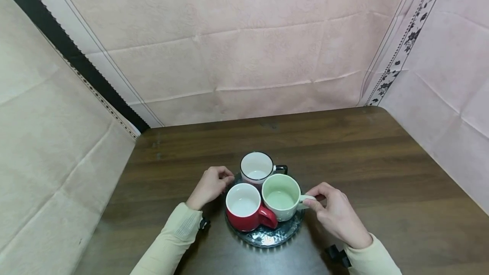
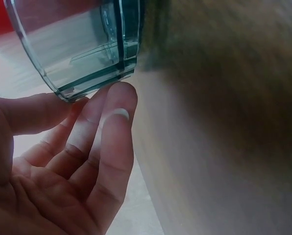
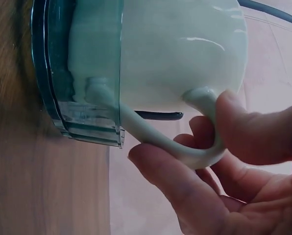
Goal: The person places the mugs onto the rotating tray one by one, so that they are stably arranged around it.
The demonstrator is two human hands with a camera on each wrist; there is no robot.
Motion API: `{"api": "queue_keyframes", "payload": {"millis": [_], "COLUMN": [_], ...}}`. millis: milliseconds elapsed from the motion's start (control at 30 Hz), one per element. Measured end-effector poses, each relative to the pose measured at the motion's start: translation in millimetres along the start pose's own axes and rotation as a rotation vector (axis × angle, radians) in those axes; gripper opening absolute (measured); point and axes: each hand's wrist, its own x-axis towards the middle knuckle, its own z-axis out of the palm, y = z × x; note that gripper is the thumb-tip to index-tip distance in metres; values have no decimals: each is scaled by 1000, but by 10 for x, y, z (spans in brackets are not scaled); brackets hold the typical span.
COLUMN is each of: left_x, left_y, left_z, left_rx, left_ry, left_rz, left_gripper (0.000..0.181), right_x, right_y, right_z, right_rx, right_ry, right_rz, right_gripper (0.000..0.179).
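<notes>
Three mugs stand close together in a round, clear blue-green tray (image 1: pixel 266 240) with a low wall. My right hand (image 1: pixel 339 217) grips the handle of the pale green mug (image 1: pixel 282 198), the thumb and fingers around it. In the right wrist view, this mug (image 3: pixel 185 54) stands upright behind the tray's wall (image 3: pixel 94 134). On the opposite side, my left hand (image 1: pixel 212 186) holds the tray's edge (image 2: pixel 94 87) between thumb and fingertips. A red mug (image 1: pixel 244 220) with a white inside sits at front left. Behind it is a white mug (image 1: pixel 257 166) with a black rim and handle.
The tray rests on a brown wooden table (image 1: pixel 183 152). Pale cloth walls (image 1: pixel 248 54) enclose its back and sides. A dark strip (image 1: pixel 76 54) runs down the left corner and a flowered band (image 1: pixel 412 37) down the right.
</notes>
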Motion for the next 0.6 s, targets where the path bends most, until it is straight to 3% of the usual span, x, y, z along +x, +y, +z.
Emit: {"api": "queue_keyframes", "payload": {"millis": [467, 600], "left_x": [8, -2], "left_y": [-35, -47], "left_z": [25, 0], "left_rx": [-10, -1], "left_ry": [-8, -3], "left_rz": [-7, -8], "left_gripper": [9, 14], "right_x": [-17, -44], "right_y": [7, 24], "right_z": [-36, -143], "right_rx": [6, -39], "right_ry": [-53, -21], "right_rz": [7, -64], "right_gripper": [19, 32]}}
